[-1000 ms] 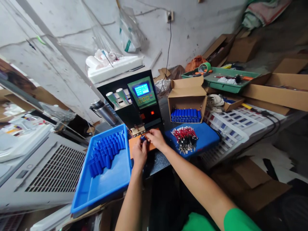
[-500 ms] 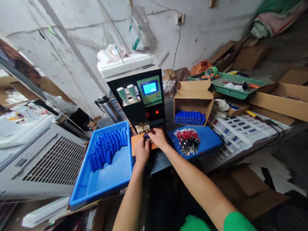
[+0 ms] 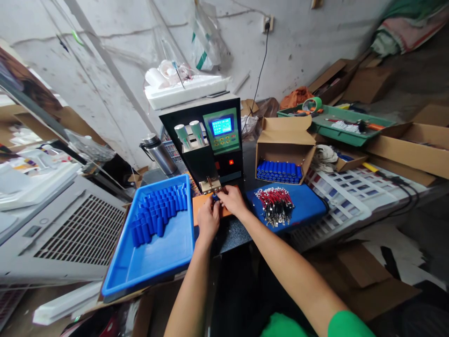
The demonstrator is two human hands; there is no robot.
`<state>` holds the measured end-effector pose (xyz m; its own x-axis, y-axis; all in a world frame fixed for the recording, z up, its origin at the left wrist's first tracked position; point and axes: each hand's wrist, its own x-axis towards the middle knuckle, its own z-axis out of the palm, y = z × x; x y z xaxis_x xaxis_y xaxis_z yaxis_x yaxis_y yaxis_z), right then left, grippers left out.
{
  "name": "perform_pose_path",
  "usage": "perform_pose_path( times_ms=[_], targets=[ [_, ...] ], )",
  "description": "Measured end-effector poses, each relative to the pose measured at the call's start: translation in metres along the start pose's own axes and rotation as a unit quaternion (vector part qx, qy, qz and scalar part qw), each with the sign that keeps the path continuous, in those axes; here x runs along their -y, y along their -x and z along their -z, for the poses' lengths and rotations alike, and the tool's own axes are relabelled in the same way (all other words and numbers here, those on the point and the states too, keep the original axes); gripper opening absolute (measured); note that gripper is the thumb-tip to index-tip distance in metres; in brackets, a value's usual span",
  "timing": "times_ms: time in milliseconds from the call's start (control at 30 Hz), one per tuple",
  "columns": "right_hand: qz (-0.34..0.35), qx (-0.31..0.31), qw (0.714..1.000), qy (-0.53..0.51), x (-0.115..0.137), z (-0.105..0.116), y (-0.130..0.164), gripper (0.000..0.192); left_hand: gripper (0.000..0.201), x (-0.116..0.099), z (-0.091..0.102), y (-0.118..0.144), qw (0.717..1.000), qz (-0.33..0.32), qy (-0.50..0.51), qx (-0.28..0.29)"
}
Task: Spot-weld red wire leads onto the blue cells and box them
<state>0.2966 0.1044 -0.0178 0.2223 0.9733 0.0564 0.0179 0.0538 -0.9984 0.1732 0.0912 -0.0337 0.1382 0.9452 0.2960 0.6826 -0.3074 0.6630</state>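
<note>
Both hands meet under the electrodes of a black spot welder with a lit blue screen. My left hand is closed on a blue cylindrical battery cell, mostly hidden by the fingers. From the other side, my right hand pinches at the same cell, close to the electrode tips; whether it also holds a thin lead or tab cannot be made out. Beneath them lies an orange board. A blue tray with many upright blue cells stands to the left.
Right of the welder, red and black wire leads lie piled on a blue pad. Behind them stands an open cardboard box with blue cells. A steel flask is at the back left, a green tray at the back right.
The view has shifted slightly. Both hands remain at the cell beneath the electrodes, with only small finger movement.
</note>
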Motion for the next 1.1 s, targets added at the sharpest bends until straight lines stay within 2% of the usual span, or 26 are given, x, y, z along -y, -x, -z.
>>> perform_pose_path(
  times_ms=[433,567,700,800,867,967,1033,1100],
  targets=[
    [-0.007,0.021,0.999,-0.042,-0.005,0.003,0.002,0.018,0.031,0.000,-0.001,0.000,0.999,0.018,0.035,0.005],
    [0.004,0.030,0.999,-0.045,-0.004,0.009,0.010,0.017,0.032,-0.002,0.000,-0.001,0.998,0.015,0.052,0.009],
    [0.030,0.018,0.999,0.000,-0.002,0.017,0.021,0.020,0.031,0.001,0.000,-0.002,0.999,0.008,0.047,0.001],
    [0.040,0.010,0.999,-0.006,0.000,0.021,0.030,0.018,0.030,0.004,-0.001,-0.001,0.999,-0.003,0.034,0.005],
    [0.047,0.001,0.999,-0.018,0.003,0.022,0.037,0.019,0.032,0.006,-0.002,0.002,0.999,-0.039,0.029,-0.001],
    [0.069,-0.010,0.997,-0.019,0.009,0.023,0.048,0.025,0.033,0.006,-0.004,0.006,0.987,-0.155,-0.014,-0.045],
    [0.080,-0.025,0.996,-0.011,0.009,0.024,0.051,0.031,0.031,0.004,-0.008,0.005,0.965,-0.233,-0.082,-0.094],
    [0.053,-0.031,0.998,-0.034,0.006,0.027,0.049,0.032,0.028,-0.001,-0.014,-0.001,0.934,-0.299,-0.142,-0.134]
  ],
)
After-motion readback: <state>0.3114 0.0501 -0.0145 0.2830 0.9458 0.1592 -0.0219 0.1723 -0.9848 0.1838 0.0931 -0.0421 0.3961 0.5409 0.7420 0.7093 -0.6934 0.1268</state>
